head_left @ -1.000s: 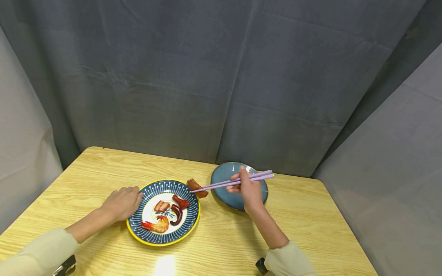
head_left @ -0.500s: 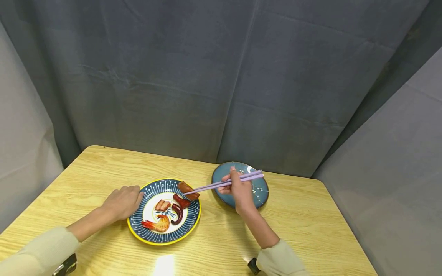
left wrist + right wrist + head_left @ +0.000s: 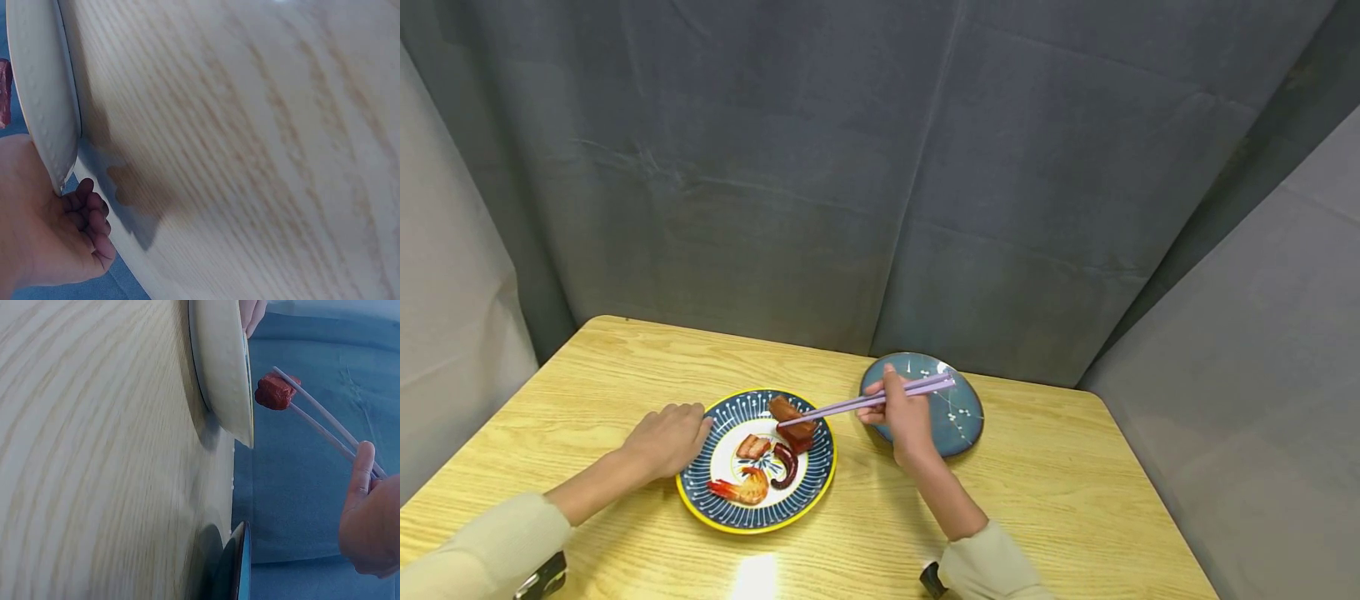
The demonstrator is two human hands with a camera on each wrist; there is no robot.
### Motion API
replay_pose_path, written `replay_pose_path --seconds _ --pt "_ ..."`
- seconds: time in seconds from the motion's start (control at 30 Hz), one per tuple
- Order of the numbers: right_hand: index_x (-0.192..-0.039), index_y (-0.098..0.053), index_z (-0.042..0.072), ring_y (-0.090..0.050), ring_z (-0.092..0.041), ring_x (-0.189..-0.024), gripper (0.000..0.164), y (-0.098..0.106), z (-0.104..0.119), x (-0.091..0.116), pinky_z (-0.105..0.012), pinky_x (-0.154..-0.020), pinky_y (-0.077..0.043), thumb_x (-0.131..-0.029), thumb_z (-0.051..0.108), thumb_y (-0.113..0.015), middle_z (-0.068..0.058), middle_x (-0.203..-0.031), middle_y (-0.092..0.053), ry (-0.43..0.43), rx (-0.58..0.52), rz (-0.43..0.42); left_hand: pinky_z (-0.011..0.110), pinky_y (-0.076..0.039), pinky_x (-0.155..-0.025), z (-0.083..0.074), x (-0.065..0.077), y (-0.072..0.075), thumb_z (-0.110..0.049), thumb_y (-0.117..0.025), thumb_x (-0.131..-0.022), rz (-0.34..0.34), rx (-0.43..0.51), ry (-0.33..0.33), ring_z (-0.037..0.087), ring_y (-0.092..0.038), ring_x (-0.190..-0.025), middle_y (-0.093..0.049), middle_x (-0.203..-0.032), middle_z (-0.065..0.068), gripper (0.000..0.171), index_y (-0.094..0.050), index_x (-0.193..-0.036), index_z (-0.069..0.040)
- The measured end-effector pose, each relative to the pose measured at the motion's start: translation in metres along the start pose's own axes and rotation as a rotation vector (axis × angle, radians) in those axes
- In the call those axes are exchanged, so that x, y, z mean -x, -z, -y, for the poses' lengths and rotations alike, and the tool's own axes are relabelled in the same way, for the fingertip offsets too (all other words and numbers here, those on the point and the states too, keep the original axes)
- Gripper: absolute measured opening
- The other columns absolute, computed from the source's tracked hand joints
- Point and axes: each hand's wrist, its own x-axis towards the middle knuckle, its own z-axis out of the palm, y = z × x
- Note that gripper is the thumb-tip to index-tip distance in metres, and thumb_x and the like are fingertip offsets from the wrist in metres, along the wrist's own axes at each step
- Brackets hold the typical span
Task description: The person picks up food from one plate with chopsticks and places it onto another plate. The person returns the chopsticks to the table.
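Note:
My left hand (image 3: 672, 439) grips the left rim of the blue-and-white patterned plate (image 3: 811, 492), its fingers curled below the edge in the left wrist view. In my right hand (image 3: 908, 412) is a pair of lilac chopsticks (image 3: 850, 406), pointing left. Their tips pinch a brown-red chunk of meat (image 3: 275, 392), held above the plate's upper right side in the right wrist view. On the plate lie a shrimp (image 3: 743, 487), a dark curled tentacle (image 3: 786, 467), a small pinkish-brown slice (image 3: 752, 447) and a red piece (image 3: 802, 443) partly hidden under the chunk.
A blue-grey dish (image 3: 958, 417) with white blossom decoration stands right of the plate, partly behind my right hand. Both rest on a light wooden table (image 3: 1060, 500). A dark grey curtain (image 3: 737, 167) hangs behind the table's far edge, with pale cloth at both sides.
My right hand has moved left with the chopsticks and the meat chunk, from beyond the plate's right rim to over the plate. My left hand has stayed at the rim.

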Motion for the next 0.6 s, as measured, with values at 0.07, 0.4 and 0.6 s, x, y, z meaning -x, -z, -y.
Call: replay_pose_path --seconds 0.07,0.4,0.6 --pt "-0.082 -0.062 -0.010 -0.064 -0.012 -0.049 0.047 -0.003 -0.001 0.001 -0.027 -0.051 -0.055 -0.106 0.026 -0.046 -0.008 -0.056 -0.062 -0.007 0.003 0.002 0.058 -0.049 -0.080 0.000 0.000 0.000 -0.022 -0.046 -0.104 0.001 -0.001 -0.001 0.041 -0.061 -0.097 -0.064 -0.102 0.022 0.033 -0.060 -0.109 0.007" --pt "-0.081 -0.062 -0.011 -0.066 -0.015 -0.051 0.047 -0.015 -0.005 0.005 -0.028 -0.052 -0.056 -0.107 0.023 -0.044 -0.017 -0.063 -0.064 -0.013 -0.012 0.042 0.059 -0.048 -0.080 -0.002 0.001 0.002 -0.022 -0.046 -0.104 0.002 0.004 -0.002 0.041 -0.061 -0.097 -0.064 -0.101 0.021 0.032 -0.061 -0.106 0.006" --pt "-0.082 -0.062 -0.012 -0.066 -0.013 -0.050 0.048 -0.022 -0.007 0.007 -0.028 -0.052 -0.056 -0.107 0.026 -0.046 -0.013 -0.061 -0.064 -0.020 -0.009 0.045 0.058 -0.049 -0.077 -0.001 0.001 0.002 -0.022 -0.047 -0.104 -0.004 0.005 -0.006 0.039 -0.061 -0.093 -0.064 -0.095 0.018 0.028 -0.061 -0.100 0.003"
